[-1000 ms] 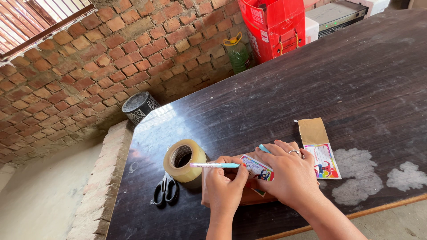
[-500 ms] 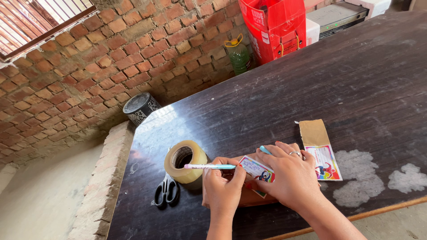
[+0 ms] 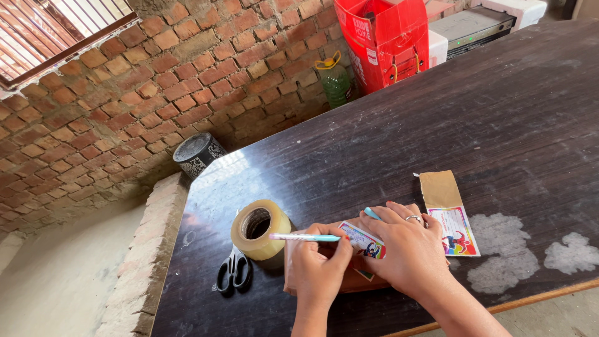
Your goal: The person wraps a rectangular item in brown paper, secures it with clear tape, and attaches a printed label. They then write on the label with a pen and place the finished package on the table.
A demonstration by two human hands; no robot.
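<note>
While the left hand (image 3: 318,265) is closing its fingers around a pale blue pen (image 3: 306,237), holding it level with the tip pointing toward the tape roll (image 3: 259,229), the right hand (image 3: 409,249) is pressing flat, fingers spread, on a brown paper-wrapped book (image 3: 349,281) lying near the front edge of the dark wooden table (image 3: 437,112). A bright printed label sticker (image 3: 364,240) is sitting on the wrapping between the two hands, partly under the right fingers. To my eye, sticking it well means keeping the right palm steady so the cover cannot slide, and smoothing the sticker outward from one edge so no crease forms. The sticker is glossy, colourful, with a cartoon figure and blank lines. A second sticker sheet (image 3: 458,231), its brown backing strip (image 3: 440,189) folded away at the top, is lying just right of the hand. Black scissors (image 3: 234,269) are resting beside the tape. A red carton (image 3: 384,40) and a green bottle (image 3: 335,81) are standing by the brick wall (image 3: 156,81).
</note>
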